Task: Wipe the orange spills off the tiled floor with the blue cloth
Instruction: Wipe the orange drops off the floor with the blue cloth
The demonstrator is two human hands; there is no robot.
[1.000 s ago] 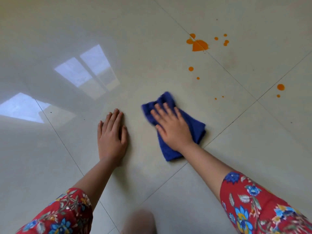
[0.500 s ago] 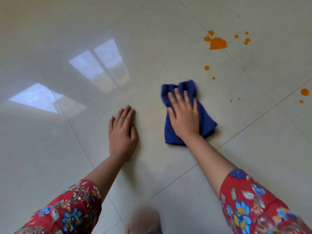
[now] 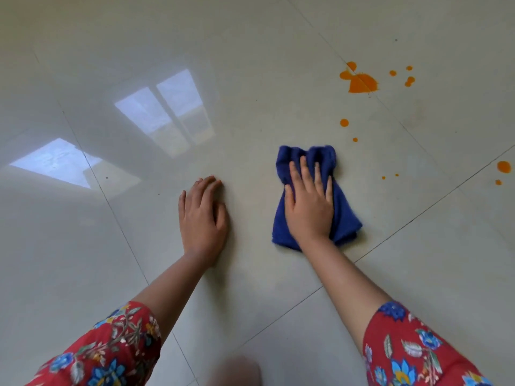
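Observation:
My right hand point(image 3: 308, 203) presses flat on the bunched blue cloth point(image 3: 345, 218), fingers spread over its middle, on the pale glossy tiled floor point(image 3: 250, 79). My left hand point(image 3: 202, 218) lies palm down on the bare tile to the left of the cloth, holding nothing. The big orange spill point(image 3: 361, 82) sits far right, beyond the cloth, with small drops point(image 3: 408, 79) beside it. Closer drops point(image 3: 344, 122) lie just past the cloth's far right corner. Another orange blot point(image 3: 503, 166) is at the right edge.
Grout lines point(image 3: 418, 215) cross the floor diagonally. Bright window reflections point(image 3: 167, 112) shine on the tiles at left. A blurred knee or foot point(image 3: 237, 370) shows at the bottom edge. Red floral sleeves point(image 3: 412, 349) cover both upper arms.
My right hand has slid the cloth forward and to the right, nearer the orange drops, and the cloth has bunched narrower. My left hand stays planted on the tile.

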